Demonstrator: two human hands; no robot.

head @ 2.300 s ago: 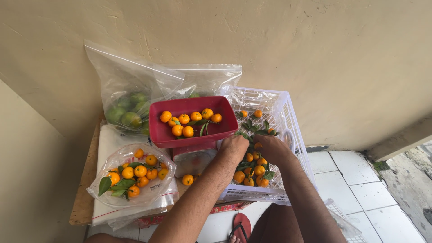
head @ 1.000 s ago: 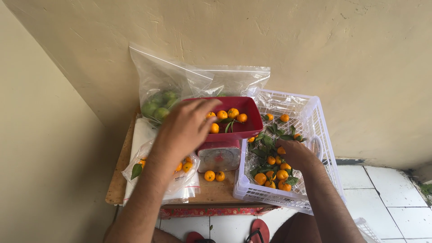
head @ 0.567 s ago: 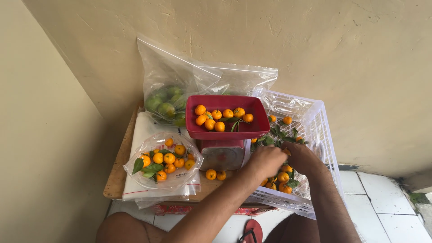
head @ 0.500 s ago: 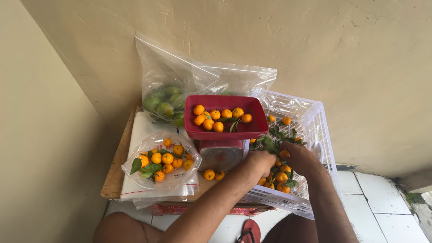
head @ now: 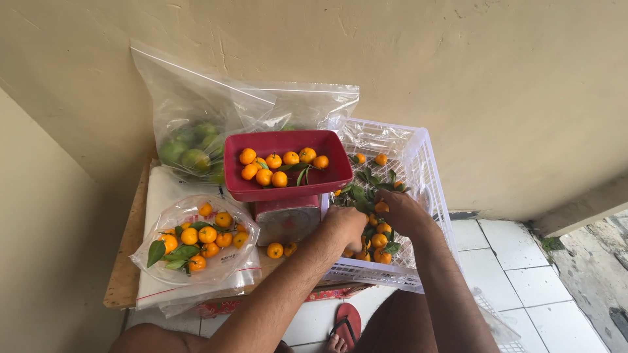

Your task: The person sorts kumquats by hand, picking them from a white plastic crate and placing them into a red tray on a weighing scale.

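Work in hand: sorting small orange citrus fruits [head: 378, 240] out of the white plastic crate [head: 418, 196] w/ both hands.
Left hand [head: 347, 224]: over crate's near-left corner, curled down into the fruit; fingers look closed round something, but can't tell what, tips hidden.
Right hand [head: 399, 212]: inside crate, on fruit & leafy twigs [head: 366, 189]; fingers bent, grip hidden, can't tell if it holds any.
Done so far (judgement): red tray [head: 286, 163] on the kitchen scale [head: 288, 221] has approx a dozen fruits, far from full; open clear bag [head: 196, 238] at left holds a batch w/ some green leaves.
Left to do (judgement): crate has plenty of fruit on stems, so looks early-to-mid.
Strays: two loose fruits [head: 280, 250] on the wooden table [head: 124, 274], just in front of scale.
Pkg, back left: big clear zip bag [head: 190, 124] upright vs wall, green fruits [head: 190, 153] at bottom.
Pkg, back mid: 2nd clear zip bag [head: 301, 104] behind red tray, mostly flat; contents unclear.
Pkg, under open bag: stack of flat clear/white bags [head: 163, 196] w/ red edge strip at near end.
Labels: reddish print on open bag, too small to make out; scale dial face is blurred.
Signs: none on the beige wall [head: 458, 78].
Floor: white tiles [head: 510, 261], red sandal [head: 345, 323] under table edge.
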